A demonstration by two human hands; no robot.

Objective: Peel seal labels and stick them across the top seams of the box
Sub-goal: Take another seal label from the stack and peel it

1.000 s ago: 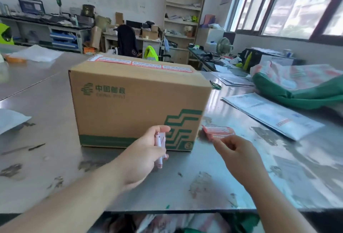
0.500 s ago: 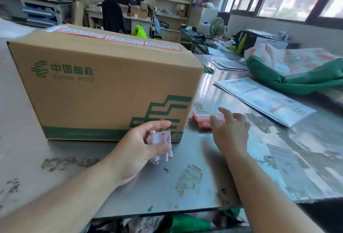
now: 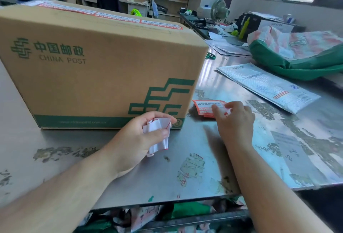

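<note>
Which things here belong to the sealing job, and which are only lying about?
For the job:
brown cardboard box
red-and-white seal labels on its top
stack of red labels on the table
crumpled white backing paper in left hand

Lying about:
grey padded mailer
green cloth sack
small desk fan

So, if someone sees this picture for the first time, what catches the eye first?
The big brown cardboard box with green print fills the left, red-and-white seal labels along its top. In front, the left hand grips crumpled white backing paper, and the right hand touches a red label stack on the worn metal table.
</note>
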